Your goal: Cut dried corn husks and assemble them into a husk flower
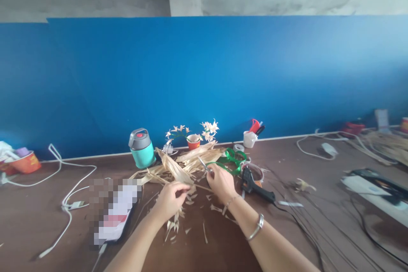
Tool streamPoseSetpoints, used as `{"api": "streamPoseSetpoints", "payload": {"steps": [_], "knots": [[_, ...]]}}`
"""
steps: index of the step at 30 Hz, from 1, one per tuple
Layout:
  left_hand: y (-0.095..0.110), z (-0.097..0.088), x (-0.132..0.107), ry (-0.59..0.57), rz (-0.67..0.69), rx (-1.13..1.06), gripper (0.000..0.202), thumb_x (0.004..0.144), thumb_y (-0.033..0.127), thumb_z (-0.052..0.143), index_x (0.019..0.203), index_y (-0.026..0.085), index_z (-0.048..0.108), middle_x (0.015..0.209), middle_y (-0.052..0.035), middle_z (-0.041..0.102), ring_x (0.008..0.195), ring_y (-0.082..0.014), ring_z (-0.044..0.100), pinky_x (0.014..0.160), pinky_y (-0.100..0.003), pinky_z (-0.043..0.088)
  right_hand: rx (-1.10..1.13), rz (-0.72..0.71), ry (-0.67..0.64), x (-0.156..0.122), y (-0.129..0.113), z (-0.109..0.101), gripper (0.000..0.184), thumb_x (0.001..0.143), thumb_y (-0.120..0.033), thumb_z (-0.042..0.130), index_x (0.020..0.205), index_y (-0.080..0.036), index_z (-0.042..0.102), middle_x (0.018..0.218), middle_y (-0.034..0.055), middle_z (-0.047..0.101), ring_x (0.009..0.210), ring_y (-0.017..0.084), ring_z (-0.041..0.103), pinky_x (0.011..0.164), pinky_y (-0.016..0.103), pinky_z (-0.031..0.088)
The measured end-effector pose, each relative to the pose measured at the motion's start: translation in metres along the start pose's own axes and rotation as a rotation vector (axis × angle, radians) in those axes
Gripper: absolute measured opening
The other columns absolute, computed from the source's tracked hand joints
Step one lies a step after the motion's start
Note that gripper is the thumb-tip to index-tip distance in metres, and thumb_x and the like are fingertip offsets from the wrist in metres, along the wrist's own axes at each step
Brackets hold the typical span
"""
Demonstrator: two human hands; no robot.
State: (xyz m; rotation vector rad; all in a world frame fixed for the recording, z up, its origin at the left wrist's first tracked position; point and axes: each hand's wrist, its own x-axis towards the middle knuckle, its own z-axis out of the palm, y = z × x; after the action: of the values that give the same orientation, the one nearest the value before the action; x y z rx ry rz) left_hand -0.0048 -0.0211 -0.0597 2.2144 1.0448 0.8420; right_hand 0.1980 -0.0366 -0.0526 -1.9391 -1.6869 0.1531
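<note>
We pinch the lower end of a dry husk strip (178,171) between the closed thumb and fingertips of our left hand (174,199); our right hand (222,182) is wrapped around a slim metal tool (203,163), its tip pointing up and away. The strip slants over the husk pile (204,155). Between our 2 forearms, the brown tabletop (197,250) runs toward us, scattered with curled scraps (174,224); a black glue gun (257,188) bounds the right side. Beyond stands a smooth blue panel (204,72). The husk looks papery, long and creased.
</note>
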Motion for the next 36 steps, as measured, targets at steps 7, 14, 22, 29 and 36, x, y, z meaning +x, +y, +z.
{"api": "streamPoseSetpoints", "payload": {"steps": [7, 14, 22, 29, 36], "knots": [[0.005, -0.004, 0.001, -0.060, -0.002, -0.053, 0.035, 0.067, 0.006, 0.047, 0.087, 0.019, 0.073, 0.089, -0.0050, 0.072, 0.086, -0.0191, 0.064, 0.083, -0.030, 0.047, 0.196, -0.597, -0.091, -0.010, -0.010, 0.007, 0.022, 0.073, -0.011, 0.052, 0.089, -0.021, 0.064, 0.087, 0.0040, 0.062, 0.087, 0.016, 0.055, 0.077, 0.025, 0.043], [0.007, -0.005, 0.001, -0.020, -0.103, -0.067, 0.029, 0.067, 0.010, 0.048, 0.084, 0.016, 0.071, 0.082, -0.0052, 0.073, 0.077, -0.0199, 0.066, 0.073, -0.028, 0.049, 0.136, -0.640, -0.084, -0.008, -0.007, 0.016, 0.017, 0.073, -0.011, 0.054, 0.083, -0.019, 0.064, 0.084, 0.0035, 0.058, 0.085, 0.017, 0.052, 0.079, 0.028, 0.041], [0.007, -0.005, 0.002, -0.046, -0.124, -0.042, 0.030, 0.065, 0.011, 0.047, 0.080, 0.017, 0.073, 0.081, -0.0052, 0.074, 0.078, -0.0214, 0.066, 0.075, -0.030, 0.049, 0.027, -0.616, -0.103, -0.008, -0.008, 0.014, 0.017, 0.078, -0.016, 0.054, 0.089, -0.023, 0.064, 0.090, 0.0033, 0.057, 0.089, 0.017, 0.050, 0.079, 0.028, 0.037], [-0.002, -0.006, 0.002, -0.021, -0.185, -0.039, 0.031, 0.071, 0.015, 0.043, 0.085, 0.017, 0.071, 0.079, -0.0034, 0.074, 0.075, -0.0194, 0.067, 0.072, -0.028, 0.050, -0.085, -0.352, -0.019, -0.006, -0.007, 0.009, 0.015, 0.081, -0.017, 0.051, 0.084, -0.024, 0.065, 0.089, 0.0041, 0.058, 0.089, 0.019, 0.050, 0.080, 0.029, 0.034], [-0.016, -0.005, 0.005, 0.085, -0.204, -0.008, 0.033, 0.071, 0.012, 0.042, 0.086, 0.019, 0.070, 0.090, -0.0042, 0.073, 0.088, -0.0205, 0.066, 0.081, -0.032, 0.049, -0.016, -0.315, 0.014, -0.005, -0.005, 0.013, 0.024, 0.076, -0.013, 0.051, 0.098, -0.020, 0.057, 0.097, 0.0062, 0.059, 0.090, 0.020, 0.050, 0.081, 0.029, 0.036]]}}
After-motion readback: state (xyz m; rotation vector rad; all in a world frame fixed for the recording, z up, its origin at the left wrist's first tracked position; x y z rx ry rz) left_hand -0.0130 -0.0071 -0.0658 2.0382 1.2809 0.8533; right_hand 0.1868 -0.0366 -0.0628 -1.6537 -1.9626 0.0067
